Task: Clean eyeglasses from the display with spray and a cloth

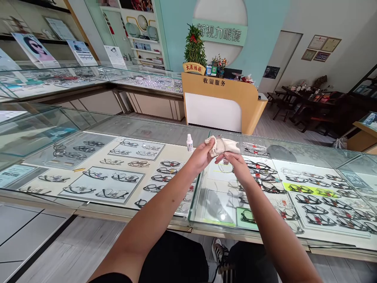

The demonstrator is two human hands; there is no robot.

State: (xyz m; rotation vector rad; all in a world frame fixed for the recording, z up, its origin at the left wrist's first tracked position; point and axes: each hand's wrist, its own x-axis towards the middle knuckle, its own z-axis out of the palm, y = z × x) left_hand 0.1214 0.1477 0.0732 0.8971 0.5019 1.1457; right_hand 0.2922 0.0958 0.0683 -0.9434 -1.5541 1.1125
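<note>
Above the glass display counter, my left hand grips a cream cloth, its fingers closed on the bunched fabric. Eyeglasses with a thin frame hang at the cloth, one lens showing below it. My right hand pinches the glasses at their lower right side, close to the cloth. The cloth covers part of the frame. Just left of the cloth, a small white bottle stands upright on the glass top.
Rows of eyeglasses lie inside the glass counter under both forearms. Beyond it stands a wooden cashier desk with a plant. More display cases run along the back left.
</note>
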